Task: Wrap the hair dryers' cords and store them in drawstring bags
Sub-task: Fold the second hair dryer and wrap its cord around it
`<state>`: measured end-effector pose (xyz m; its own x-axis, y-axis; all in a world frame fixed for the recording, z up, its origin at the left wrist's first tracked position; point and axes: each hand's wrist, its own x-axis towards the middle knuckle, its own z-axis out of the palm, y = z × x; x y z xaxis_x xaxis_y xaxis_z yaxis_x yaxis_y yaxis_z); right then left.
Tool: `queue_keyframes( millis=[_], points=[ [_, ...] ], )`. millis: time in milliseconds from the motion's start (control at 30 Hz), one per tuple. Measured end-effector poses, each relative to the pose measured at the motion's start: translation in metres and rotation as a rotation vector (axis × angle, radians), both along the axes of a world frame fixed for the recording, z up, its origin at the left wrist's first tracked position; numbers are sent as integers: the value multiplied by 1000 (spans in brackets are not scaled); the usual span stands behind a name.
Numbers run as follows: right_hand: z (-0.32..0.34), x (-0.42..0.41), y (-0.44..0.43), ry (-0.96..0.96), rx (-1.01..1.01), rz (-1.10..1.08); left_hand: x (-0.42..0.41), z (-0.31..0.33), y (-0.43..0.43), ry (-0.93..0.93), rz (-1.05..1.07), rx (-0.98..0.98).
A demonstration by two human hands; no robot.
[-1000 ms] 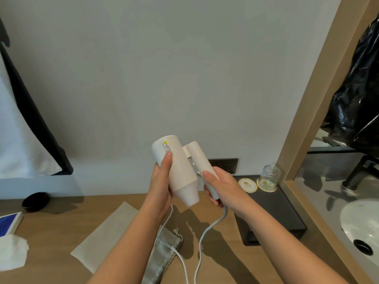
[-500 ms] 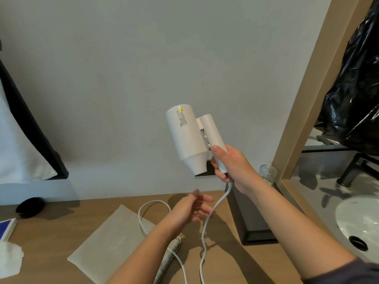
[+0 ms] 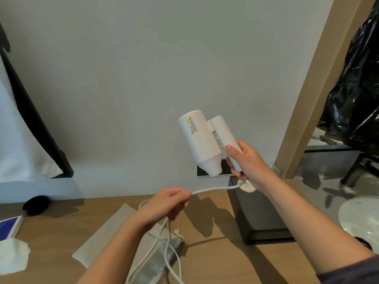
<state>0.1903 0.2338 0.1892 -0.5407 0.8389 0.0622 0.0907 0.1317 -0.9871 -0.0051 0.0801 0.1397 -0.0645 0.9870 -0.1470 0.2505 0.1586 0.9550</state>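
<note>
— Where's the hair dryer [image 3: 200,142]?
— Held up in front of the wall [image 3: 123,78], nozzle pointing down, with the handle folded close to the body. The right hand [image 3: 249,162] grips the handle, fingers curled round it and thumb on its front.
— And the cord [image 3: 215,188]?
— It leaves the bottom of the handle and runs left to the left hand [image 3: 166,203], whose fingers are closed round it. Below that hand it drops in loose loops to the table [image 3: 51,238].
— The bag?
— A grey drawstring bag [image 3: 155,263] lies on the table under the loops, touching a flat beige cloth [image 3: 102,236]. A black tray [image 3: 260,218] sits to the right.
</note>
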Motion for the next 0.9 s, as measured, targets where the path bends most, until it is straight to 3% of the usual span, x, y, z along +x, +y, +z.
queue_keyframes(
  millis=[100, 267, 533, 767, 900],
  points=[
    [0, 4, 2, 0, -37, -1, -16, 14, -3, 53, 96, 28],
    [0, 6, -3, -35, -45, 127, -23, 37, 15, -122, 319, 84],
    [0, 5, -13, -243, 17, 259, -10, 48, 32, -205, 356, 73],
    [-11, 10, -20, -191, -95, 307, -1, 33, 34, -270, 462, 133],
    [-20, 5, -25, -135, -87, 199, 0, 34, 35, -258, 409, 100]
  ],
)
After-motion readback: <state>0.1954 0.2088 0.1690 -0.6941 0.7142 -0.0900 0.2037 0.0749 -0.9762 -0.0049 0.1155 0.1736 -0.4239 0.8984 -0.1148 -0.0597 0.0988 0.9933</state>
